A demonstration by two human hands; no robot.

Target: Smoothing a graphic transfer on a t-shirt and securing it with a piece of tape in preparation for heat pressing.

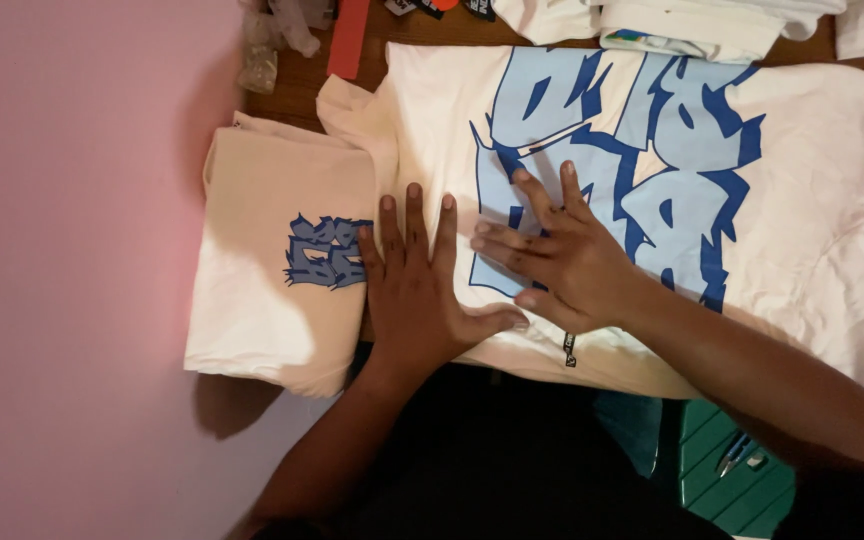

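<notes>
Cream T-shirt (802, 190) w/ large blue graffiti-style print (642, 150) lies spread flat on wooden table (297, 85), print side up; long axis runs left-right across the view, hem end twd the left, sleeves bunched at far right edge; near edge hangs just over table lip by the person's dark-clothed lap.

Left hand (417, 290): flat, palm down, fingers together and pointing away from body; grasping nothing; pressing on shirt's left end, right at the seam where it overlaps the folded shirt (262, 290); thumb splayed out twd the right.

Right hand (557, 255): also flat, fingers spread, angled up-left; holds nothing; rests on lower-left corner of the blue print; fingertips just beside left hand's fingers, thumb tip near left thumb; hands near but not quite touching, as far as view shows.

Key relation: bulk of shirt lies to the right of both hands; right hand sits further in on the cloth, left hand nearer the hem end; unflattened cloth (wrinkles, sleeve folds) well apart from both, far right.

Around: folded cream shirt w/ small blue print lies left of the spread one, partly under its edge, touching; stack of folded white garments (692, 25) at top; red strip (349, 38) and clear plastic wrap (267, 45) top left; pink wall (72, 250) on left; green crate (742, 470) low right, below table.
</notes>
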